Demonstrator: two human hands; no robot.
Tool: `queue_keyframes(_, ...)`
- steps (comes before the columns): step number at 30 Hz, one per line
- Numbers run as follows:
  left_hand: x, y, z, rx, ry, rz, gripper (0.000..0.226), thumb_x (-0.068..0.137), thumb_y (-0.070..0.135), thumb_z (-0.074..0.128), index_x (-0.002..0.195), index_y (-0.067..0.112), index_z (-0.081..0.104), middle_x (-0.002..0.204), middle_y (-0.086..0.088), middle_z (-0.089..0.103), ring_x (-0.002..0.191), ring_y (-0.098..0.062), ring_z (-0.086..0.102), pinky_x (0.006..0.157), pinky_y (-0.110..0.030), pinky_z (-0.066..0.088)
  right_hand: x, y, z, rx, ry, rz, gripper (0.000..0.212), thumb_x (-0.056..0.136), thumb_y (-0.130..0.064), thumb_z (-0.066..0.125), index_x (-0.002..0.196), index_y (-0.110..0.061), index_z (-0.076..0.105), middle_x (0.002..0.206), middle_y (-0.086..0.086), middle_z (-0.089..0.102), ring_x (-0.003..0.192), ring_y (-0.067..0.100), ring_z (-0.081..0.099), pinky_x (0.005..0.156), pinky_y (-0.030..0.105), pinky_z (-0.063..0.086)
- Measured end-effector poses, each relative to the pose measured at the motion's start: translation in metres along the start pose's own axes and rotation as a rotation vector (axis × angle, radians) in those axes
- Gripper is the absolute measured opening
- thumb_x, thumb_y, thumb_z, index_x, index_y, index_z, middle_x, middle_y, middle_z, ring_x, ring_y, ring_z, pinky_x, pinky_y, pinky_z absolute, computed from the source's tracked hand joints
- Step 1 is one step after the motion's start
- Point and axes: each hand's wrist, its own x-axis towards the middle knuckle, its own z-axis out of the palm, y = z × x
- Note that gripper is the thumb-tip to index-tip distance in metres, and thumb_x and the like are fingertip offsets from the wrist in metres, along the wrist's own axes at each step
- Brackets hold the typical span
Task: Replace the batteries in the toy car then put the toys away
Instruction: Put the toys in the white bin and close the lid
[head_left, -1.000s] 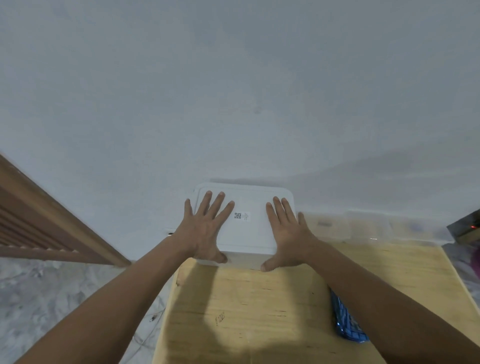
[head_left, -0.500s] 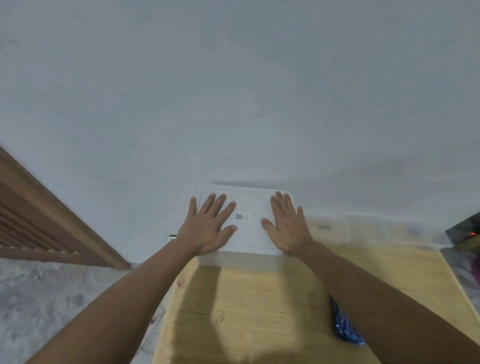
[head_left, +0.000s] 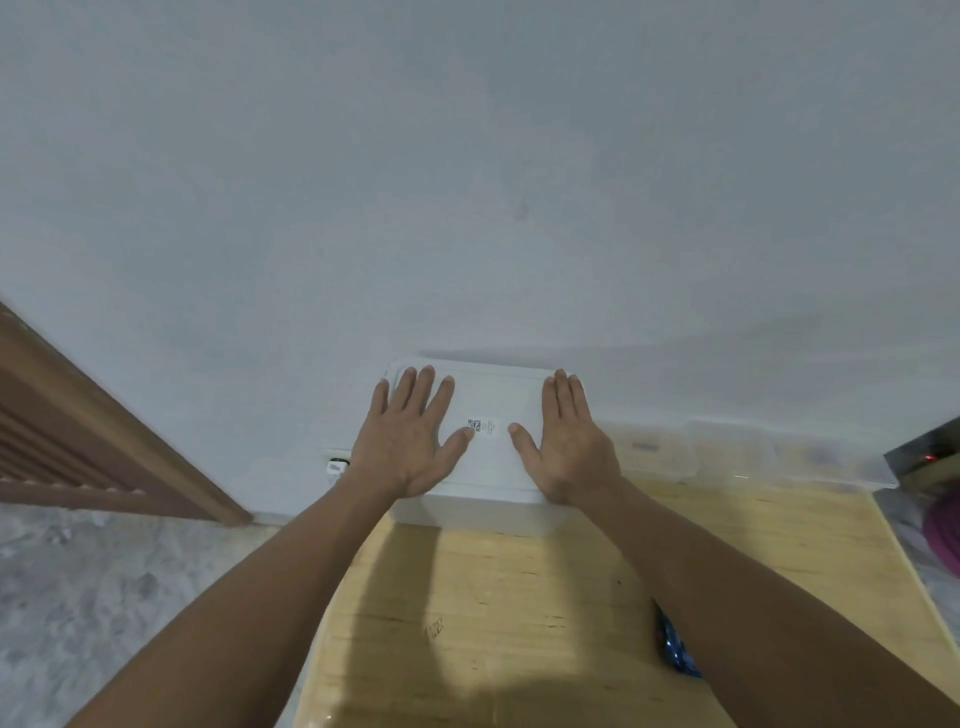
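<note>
A white plastic storage box (head_left: 493, 506) with its white lid (head_left: 493, 397) on stands at the far edge of the wooden table (head_left: 519, 597), against the wall. The lid bears a small QR sticker (head_left: 480, 426). My left hand (head_left: 408, 439) lies flat on the left half of the lid, fingers spread. My right hand (head_left: 569, 436) lies flat on the right half, fingers together. Neither hand holds anything. No toy car or batteries show; the box's contents are hidden.
A blue shiny packet (head_left: 675, 652) lies on the table under my right forearm. Clear plastic containers (head_left: 670, 452) line the wall to the right of the box. A brown wooden door frame (head_left: 104, 441) and grey floor (head_left: 104, 597) are left; a dark device (head_left: 930, 457) sits far right.
Both hands slid forward over the lid, from gripping its near edge with the thumbs to lying flat on top. The box stayed in place.
</note>
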Motion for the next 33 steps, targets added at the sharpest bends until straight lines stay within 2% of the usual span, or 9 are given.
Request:
queue_keyframes(3,0.001,-0.001,0.002,-0.025,0.007,-0.016,0.073,0.092,0.063,0.014,0.152,0.021,0.015,0.161,-0.005,0.010,0.148,-0.025,0.003,0.119,-0.049,0.005,0.000,-0.001,-0.003,0.067,0.014,0.011,0.075,0.093,-0.053,0.033,0.145,0.000,0.032,0.155,0.014,0.029,0.147,0.025,0.018,0.107,0.040,0.038)
queue_keyframes(5,-0.001,-0.001,-0.001,-0.052,0.139,0.008,0.061,0.092,0.058,0.031,0.132,0.015,0.046,0.144,-0.007,0.041,0.136,-0.028,0.032,0.113,-0.047,0.024,0.001,-0.001,-0.002,0.104,0.094,0.022,0.061,0.090,-0.043,0.041,0.130,0.002,0.052,0.142,0.018,0.048,0.139,0.031,0.036,0.098,0.042,0.049)
queue_keyframes(8,-0.010,0.004,0.001,-0.151,0.479,0.101,0.027,0.085,0.031,0.061,0.071,0.009,0.064,0.081,-0.005,0.065,0.077,-0.027,0.059,0.070,-0.037,0.047,-0.003,0.000,-0.003,0.147,0.232,0.084,0.040,0.081,-0.028,0.050,0.101,0.003,0.066,0.117,0.020,0.063,0.114,0.036,0.059,0.078,0.040,0.057)
queue_keyframes(12,-0.022,0.013,0.001,-0.154,0.508,0.050,0.031,0.084,0.022,0.063,0.056,0.010,0.061,0.066,-0.002,0.062,0.057,-0.023,0.055,0.042,-0.028,0.037,-0.021,0.003,-0.011,0.363,0.331,0.244,0.033,0.089,-0.023,0.056,0.111,0.000,0.060,0.113,0.014,0.060,0.098,0.034,0.061,0.072,0.040,0.055)
queue_keyframes(14,-0.027,0.021,0.001,-0.121,0.411,0.014,0.036,0.087,0.036,0.054,0.067,0.007,0.064,0.075,-0.006,0.062,0.066,-0.026,0.057,0.046,-0.029,0.039,-0.035,0.010,-0.015,0.496,0.317,0.375,0.031,0.096,-0.027,0.051,0.116,-0.003,0.058,0.111,0.012,0.062,0.098,0.032,0.060,0.076,0.036,0.048)
queue_keyframes(16,-0.034,0.034,-0.001,-0.058,0.289,-0.008,0.060,0.086,0.057,0.040,0.092,0.002,0.064,0.093,-0.012,0.060,0.084,-0.031,0.055,0.068,-0.039,0.049,-0.050,0.022,-0.018,0.555,0.260,0.478,0.029,0.100,-0.030,0.042,0.104,-0.007,0.059,0.094,0.008,0.063,0.091,0.032,0.060,0.070,0.033,0.042)
queue_keyframes(20,-0.050,0.057,0.002,0.039,0.080,-0.004,0.097,0.083,0.079,0.011,0.140,0.006,0.037,0.144,-0.019,0.036,0.134,-0.037,0.029,0.109,-0.057,0.021,-0.085,0.058,-0.017,0.419,0.094,0.607,0.030,0.096,-0.027,0.050,0.114,-0.004,0.058,0.107,0.011,0.064,0.103,0.031,0.058,0.079,0.030,0.040)
queue_keyframes(26,-0.060,0.063,0.013,0.113,0.050,0.050,0.090,0.087,0.067,-0.005,0.151,0.008,0.019,0.159,-0.017,0.017,0.147,-0.034,0.013,0.113,-0.059,0.017,-0.138,0.100,-0.010,0.197,-0.183,0.757,0.056,0.085,-0.037,0.062,0.130,-0.008,0.043,0.127,0.015,0.045,0.117,0.034,0.043,0.093,0.042,0.042)
queue_keyframes(33,-0.068,0.076,0.015,0.109,0.079,0.052,0.069,0.099,0.053,0.023,0.150,0.007,0.018,0.159,-0.019,0.011,0.147,-0.039,0.006,0.113,-0.062,0.011,-0.171,0.110,0.004,0.300,-0.316,0.808,0.074,0.077,-0.020,0.066,0.141,-0.015,0.029,0.114,0.016,0.052,0.087,0.030,0.054,0.068,0.034,0.045)
